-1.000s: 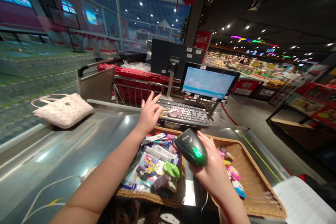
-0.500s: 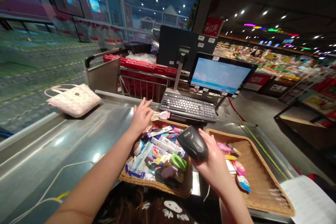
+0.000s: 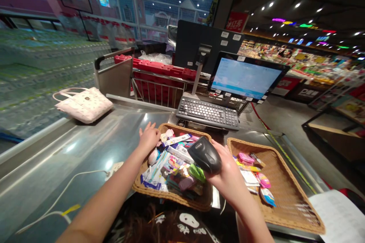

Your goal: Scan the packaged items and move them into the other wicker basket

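My right hand [image 3: 226, 165] is wrapped round a black handheld scanner [image 3: 204, 155], held over the right part of a full wicker basket [image 3: 171, 197]. Small packaged goods crowd this basket, among them a green item [image 3: 196, 172] and a long white-and-blue box [image 3: 177, 139]. At the basket's upper left rim is my left hand [image 3: 149, 137], its fingers bent and partly spread; a small pale pink item [image 3: 169, 133] lies in the basket beside it. On the right, a second wicker basket [image 3: 288, 197] has several small items along its left side, including a pink round one [image 3: 263, 180].
Behind the baskets are a black keyboard [image 3: 208, 113] and a lit monitor [image 3: 245, 78]. A pale handbag [image 3: 85, 105] sits at the left of the metal counter [image 3: 122, 121]. A white cable [image 3: 65, 191] crosses the counter. Papers [image 3: 339, 212] lie at the right, and a shopping cart [image 3: 159, 93] stands behind.
My left hand has moved down and left to the basket's rim. The pale pink item beside it has moved from above the rim into the basket. The view has shifted slightly.
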A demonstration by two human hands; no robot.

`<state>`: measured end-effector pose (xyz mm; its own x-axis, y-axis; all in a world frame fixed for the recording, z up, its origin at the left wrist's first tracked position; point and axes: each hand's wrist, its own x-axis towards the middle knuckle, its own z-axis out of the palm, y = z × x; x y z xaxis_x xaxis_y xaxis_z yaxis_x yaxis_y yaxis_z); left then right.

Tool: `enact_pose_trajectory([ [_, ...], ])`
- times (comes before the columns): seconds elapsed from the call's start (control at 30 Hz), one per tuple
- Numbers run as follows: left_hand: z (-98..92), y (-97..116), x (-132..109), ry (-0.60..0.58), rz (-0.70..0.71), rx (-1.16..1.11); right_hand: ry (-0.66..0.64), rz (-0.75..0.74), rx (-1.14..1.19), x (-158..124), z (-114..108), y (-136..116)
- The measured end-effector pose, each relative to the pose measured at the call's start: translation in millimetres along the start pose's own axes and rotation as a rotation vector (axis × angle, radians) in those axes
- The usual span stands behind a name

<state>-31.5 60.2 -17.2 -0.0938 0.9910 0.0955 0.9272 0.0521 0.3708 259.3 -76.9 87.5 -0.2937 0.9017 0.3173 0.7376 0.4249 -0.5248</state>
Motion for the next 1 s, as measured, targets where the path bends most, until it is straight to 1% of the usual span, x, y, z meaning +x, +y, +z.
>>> enact_pose_trajectory([
  [0.1,-0.7,1.3,-1.5,0.039,0.024,0.033,0.017,0.013,0.013,-3.8,-0.4,4.6],
  [0.17,-4.6,6.0,-1.4,0.067,0.073,0.022,0.033,0.026,0.012,-7.3,-1.3,8.7],
  [0.23,-9.4,15.0,-0.4,0.068,0.149,-0.005,0.054,0.039,0.006,-11.4,-3.3,13.0],
  [0.3,-13.6,28.9,1.0,0.057,0.225,-0.036,0.076,0.043,0.002,-16.2,-7.0,17.5],
  [0.37,-16.4,47.9,2.4,0.051,0.299,-0.073,0.096,0.044,0.002,-22.5,-12.3,22.5],
  [0.43,-16.8,72.1,3.0,0.049,0.382,-0.114,0.120,0.069,-0.008,-31.0,-19.2,28.5],
  [0.5,-14.3,100.8,2.2,0.030,0.487,-0.152,0.152,0.118,-0.030,-42.0,-27.4,36.1],
  [0.57,-7.8,133.2,-0.4,-0.011,0.594,-0.179,0.197,0.166,-0.056,-55.0,-36.7,45.4],
  [0.67,9.6,185.3,-6.9,-0.078,0.732,-0.185,0.265,0.237,-0.098,-76.9,-52.9,62.4],
  [0.77,34.4,237.4,-15.2,-0.088,0.875,-0.139,0.299,0.330,-0.137,-100.6,-70.7,81.7],
  [0.9,75.2,303.0,-26.3,-0.097,1.101,-0.054,0.403,0.451,-0.206,-132.6,-93.6,108.3],
  [1.0,112.7,346.0,-33.2,-0.166,1.234,0.016,0.471,0.501,-0.228,-151.6,-108.0,124.8],
])
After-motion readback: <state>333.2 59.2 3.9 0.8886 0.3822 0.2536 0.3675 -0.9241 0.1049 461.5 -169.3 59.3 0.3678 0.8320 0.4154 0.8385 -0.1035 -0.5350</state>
